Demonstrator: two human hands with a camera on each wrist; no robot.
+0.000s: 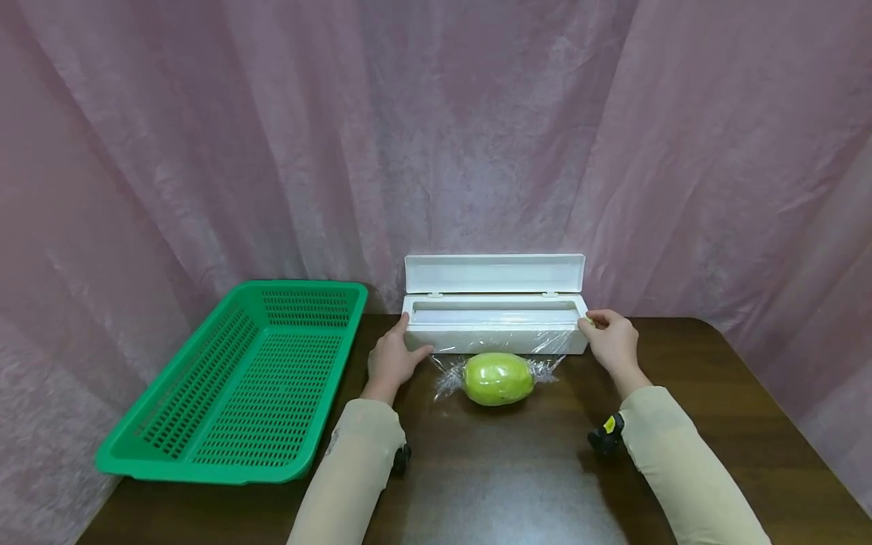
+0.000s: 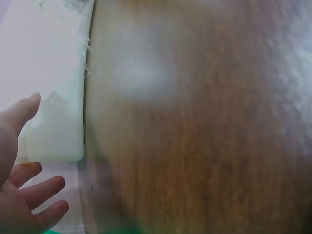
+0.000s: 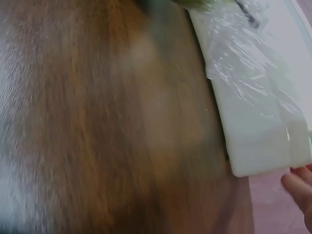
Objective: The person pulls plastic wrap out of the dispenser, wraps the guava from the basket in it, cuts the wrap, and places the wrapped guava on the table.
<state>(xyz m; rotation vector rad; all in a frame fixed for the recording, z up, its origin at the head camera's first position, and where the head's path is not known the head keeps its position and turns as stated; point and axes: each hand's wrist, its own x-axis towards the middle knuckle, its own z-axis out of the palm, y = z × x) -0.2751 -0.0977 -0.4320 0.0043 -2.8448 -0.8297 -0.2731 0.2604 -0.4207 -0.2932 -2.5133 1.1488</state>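
A white cling film dispenser (image 1: 496, 338) stands at the table's back with its lid (image 1: 494, 273) raised and a film roll (image 1: 496, 316) inside. Clear film hangs over its front. Just before it lies a yellow-green, melon-like fruit (image 1: 498, 379), wrapped in film that is gathered at both ends. My left hand (image 1: 393, 358) steadies the dispenser's left end, thumb along the front, other fingers extended (image 2: 41, 192). At the right end, my right hand (image 1: 611, 342) pinches a small yellow-green slide cutter (image 1: 589, 321), mostly hidden by the fingers. Only fingertips (image 3: 298, 187) show in the right wrist view.
A green plastic basket (image 1: 275, 393) with slotted sides stands left of my left arm. The dark wooden table (image 1: 504, 469) reaches toward me. A pink curtain (image 1: 477, 136) hangs right behind the dispenser and along both sides.
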